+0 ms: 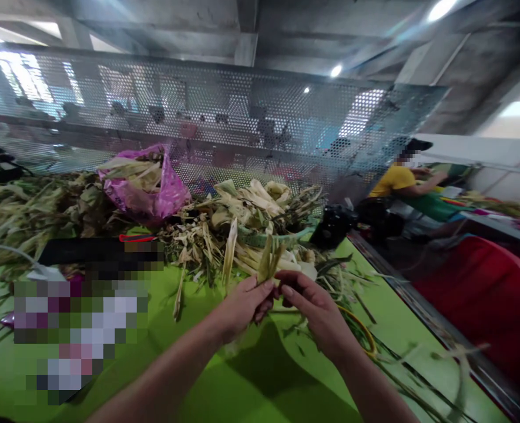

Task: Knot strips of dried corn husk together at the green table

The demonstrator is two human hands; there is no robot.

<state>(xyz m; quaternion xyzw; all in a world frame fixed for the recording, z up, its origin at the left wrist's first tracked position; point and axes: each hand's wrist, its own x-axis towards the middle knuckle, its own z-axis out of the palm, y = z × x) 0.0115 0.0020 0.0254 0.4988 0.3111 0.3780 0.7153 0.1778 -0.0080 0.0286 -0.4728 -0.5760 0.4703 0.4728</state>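
My left hand [244, 302] is wrapped round a small upright bundle of dried corn husks [268, 258] above the green table [184, 364]. Close on its right, my right hand [310, 302] has its fingers curled in a pinch by the bundle's lower part. What those fingertips hold, if anything, is too small to tell. Just behind both hands, a heap of pale husks [260, 200] lies in and around a light green basket [301, 234]. Loose husk strips [230, 249] lean at its front.
A pink plastic bag [171, 197] of husks stands behind left, beside a darker leafy heap [43, 205]. A yellow ring [368, 335] and stems lie right. A perforated metal screen [198, 117] closes the back. A person in yellow [389, 179] and a red chair [484, 305] are beyond the right edge.
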